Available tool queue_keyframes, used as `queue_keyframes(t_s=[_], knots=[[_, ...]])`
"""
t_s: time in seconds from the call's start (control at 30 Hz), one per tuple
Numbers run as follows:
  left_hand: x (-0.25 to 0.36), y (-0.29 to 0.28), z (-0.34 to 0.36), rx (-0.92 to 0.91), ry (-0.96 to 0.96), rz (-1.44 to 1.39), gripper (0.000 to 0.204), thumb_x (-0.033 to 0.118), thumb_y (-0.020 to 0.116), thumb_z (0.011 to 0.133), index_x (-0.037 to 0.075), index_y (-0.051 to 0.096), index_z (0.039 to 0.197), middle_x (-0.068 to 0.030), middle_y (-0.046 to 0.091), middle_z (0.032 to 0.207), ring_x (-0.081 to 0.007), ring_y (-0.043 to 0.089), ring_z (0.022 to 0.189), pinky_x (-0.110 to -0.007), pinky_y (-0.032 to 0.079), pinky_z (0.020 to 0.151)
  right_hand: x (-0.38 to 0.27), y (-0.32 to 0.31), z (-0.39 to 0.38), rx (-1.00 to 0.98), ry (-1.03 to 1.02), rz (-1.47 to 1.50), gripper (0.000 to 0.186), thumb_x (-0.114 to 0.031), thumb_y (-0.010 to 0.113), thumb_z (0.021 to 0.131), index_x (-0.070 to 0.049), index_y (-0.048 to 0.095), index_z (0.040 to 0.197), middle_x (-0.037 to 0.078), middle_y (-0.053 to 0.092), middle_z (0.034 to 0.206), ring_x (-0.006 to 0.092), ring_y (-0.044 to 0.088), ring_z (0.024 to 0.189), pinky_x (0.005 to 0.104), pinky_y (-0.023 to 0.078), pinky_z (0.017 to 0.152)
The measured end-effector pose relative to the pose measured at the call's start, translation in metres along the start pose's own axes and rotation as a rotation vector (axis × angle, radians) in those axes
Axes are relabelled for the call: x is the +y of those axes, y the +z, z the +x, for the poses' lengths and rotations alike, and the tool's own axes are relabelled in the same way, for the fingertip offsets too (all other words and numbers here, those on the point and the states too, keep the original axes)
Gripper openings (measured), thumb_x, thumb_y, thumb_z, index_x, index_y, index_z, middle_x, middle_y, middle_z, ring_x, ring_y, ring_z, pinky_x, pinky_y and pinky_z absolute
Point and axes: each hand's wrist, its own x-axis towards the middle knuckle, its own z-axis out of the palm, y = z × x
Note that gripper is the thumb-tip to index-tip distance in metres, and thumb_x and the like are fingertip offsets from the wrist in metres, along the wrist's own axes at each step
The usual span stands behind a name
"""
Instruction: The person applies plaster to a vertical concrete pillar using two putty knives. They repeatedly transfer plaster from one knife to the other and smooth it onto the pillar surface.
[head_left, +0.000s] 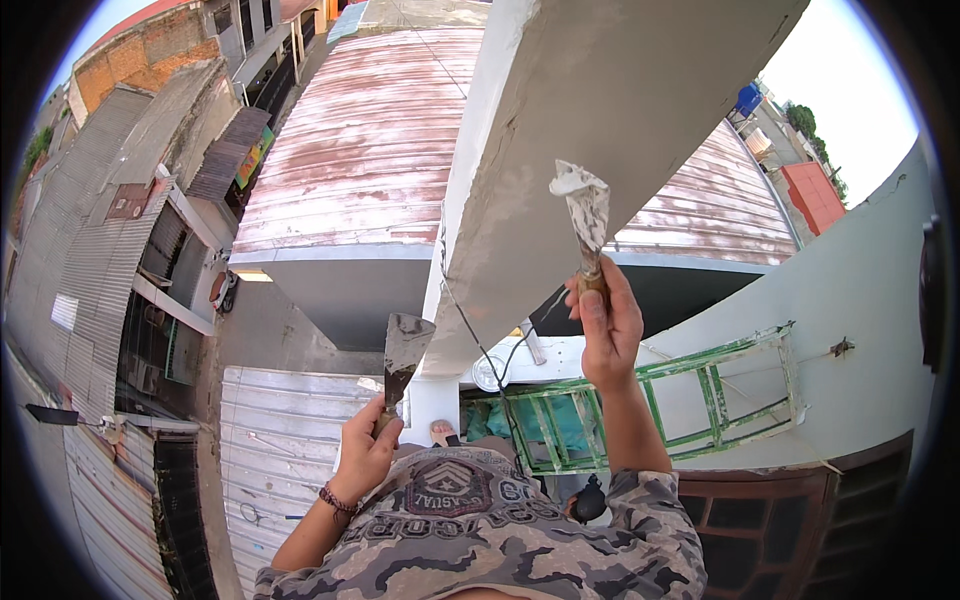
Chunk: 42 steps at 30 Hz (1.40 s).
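green ladder (718, 398) ran behind the right forearm, which cut part of it off. dark cable (463, 318) hung by the grey beam (570, 120). right hand (610, 330) had fingers round a paste-loaded putty knife (588, 215), left hand (366, 446) round a second scraper (405, 348); handles mostly hidden. couldn't tell if either blade touched the beam. white bucket (489, 374) partly masked.

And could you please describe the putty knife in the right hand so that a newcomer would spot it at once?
Start at the broad grey beam running through the upper middle. In front of it, the right hand grips the putty knife by its brown handle, blade toward the picture's top. Unlike the scraper in the left hand, its tip carries a thick lump of white paste.
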Motion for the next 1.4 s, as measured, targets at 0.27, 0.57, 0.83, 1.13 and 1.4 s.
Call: queue_keyframes(t_s=[0.27,0.57,0.83,1.13,1.4], knots=[[-0.008,-0.005,-0.007,0.121,-0.001,-0.051,0.037,-0.001,0.055,0.088,-0.003,0.055,0.124,0.0015,0.057,0.073,-0.0055,0.052,0.061,-0.022,0.044,0.055,0.035,-0.005,0.064,0.136,-0.541,-0.757,0.034,-0.012,0.064,0.090,-0.006,0.063,0.123,0.010,0.055,0.104,0.0245,0.054,0.092,0.0353,0.042,0.080],[-0.020,-0.008,-0.001,0.126,-0.018,-0.106,0.035,-0.001,0.054,0.089,-0.002,0.056,0.124,0.0024,0.056,0.072,-0.0042,0.051,0.060,-0.021,0.041,0.053,0.038,-0.021,0.080,0.199,-0.696,-1.026,0.044,-0.004,0.070,0.077,-0.016,0.068,0.120,0.008,0.051,0.105,0.0240,0.053,0.095,0.0365,0.040,0.085],[-0.024,-0.005,0.013,0.097,0.007,-0.064,0.037,0.000,0.055,0.089,-0.002,0.055,0.126,0.0017,0.056,0.072,-0.0050,0.051,0.060,-0.022,0.043,0.054,0.026,-0.029,0.066,0.172,-0.610,-1.121,0.049,-0.001,0.070,0.072,-0.015,0.070,0.118,0.008,0.052,0.099,0.0240,0.054,0.087,0.0359,0.044,0.077],[-0.027,0.002,0.028,0.038,0.022,-0.072,0.036,0.000,0.059,0.089,-0.003,0.056,0.124,0.0002,0.057,0.072,-0.0056,0.051,0.060,-0.023,0.044,0.055,-0.045,-0.030,0.026,0.092,-0.414,-0.975,0.041,-0.005,0.074,0.078,-0.006,0.068,0.119,0.009,0.054,0.092,0.0214,0.058,0.072,0.0318,0.049,0.060],[-0.023,0.007,0.034,-0.057,0.023,-0.112,0.036,0.000,0.059,0.090,0.000,0.055,0.126,0.0001,0.058,0.074,-0.0066,0.052,0.061,-0.023,0.045,0.055,-0.090,0.013,0.024,0.112,-0.270,-0.818,0.043,0.002,0.071,0.078,0.004,0.063,0.120,0.011,0.054,0.091,0.0151,0.060,0.064,0.0266,0.048,0.052]])
